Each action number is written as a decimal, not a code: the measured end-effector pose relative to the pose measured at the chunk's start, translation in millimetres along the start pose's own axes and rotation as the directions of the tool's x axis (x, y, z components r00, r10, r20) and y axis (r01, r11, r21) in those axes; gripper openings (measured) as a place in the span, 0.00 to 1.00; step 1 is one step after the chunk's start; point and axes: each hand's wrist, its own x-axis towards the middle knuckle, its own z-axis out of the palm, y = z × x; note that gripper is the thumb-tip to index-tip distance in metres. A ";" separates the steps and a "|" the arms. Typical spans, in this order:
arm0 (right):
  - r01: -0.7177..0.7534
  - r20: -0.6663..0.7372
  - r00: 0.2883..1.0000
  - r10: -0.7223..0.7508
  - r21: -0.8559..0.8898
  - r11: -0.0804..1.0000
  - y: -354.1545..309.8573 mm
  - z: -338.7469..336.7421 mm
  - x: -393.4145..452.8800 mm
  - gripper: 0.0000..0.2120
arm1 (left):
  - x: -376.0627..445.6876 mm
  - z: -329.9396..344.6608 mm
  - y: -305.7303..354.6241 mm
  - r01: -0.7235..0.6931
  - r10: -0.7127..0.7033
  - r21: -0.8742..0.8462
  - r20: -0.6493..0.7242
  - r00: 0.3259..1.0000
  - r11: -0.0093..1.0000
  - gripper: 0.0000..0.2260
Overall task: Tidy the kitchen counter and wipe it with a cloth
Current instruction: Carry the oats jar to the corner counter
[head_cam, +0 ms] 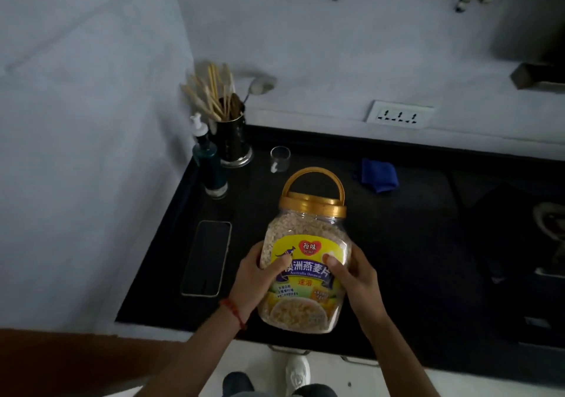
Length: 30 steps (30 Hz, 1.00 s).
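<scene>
Both hands are wrapped round the lower half of the oat jar [305, 262], left hand [255, 277] at 9 o'clock and right hand [356, 274] at 3, jar's long axis pointing to 12 toward the blue cloth [379, 175] farther back at 1 on the counter [412, 243].

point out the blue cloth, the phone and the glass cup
blue cloth [378, 175], head view, middle of the folded fabric
phone [206, 258], head view, centre of the dark screen
glass cup [280, 158], head view, clear side wall
</scene>
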 end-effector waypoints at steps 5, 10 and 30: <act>0.069 0.054 0.996 -0.068 -0.007 0.998 -18.9 -26.1 46.4 0.23 | 50.0 11.9 20.7 -0.023 0.024 -0.015 0.070 0.997 1.000 0.39; 0.084 0.106 0.992 -0.075 -0.083 0.993 -16.0 -48.4 83.1 0.40 | 85.8 16.2 30.3 -0.035 0.036 -0.004 0.185 0.982 0.999 0.42; 0.226 0.031 0.972 -0.233 -0.395 0.891 -19.5 -61.0 172.4 0.38 | 181.1 37.3 30.0 -0.183 0.181 0.180 0.027 0.983 0.966 0.30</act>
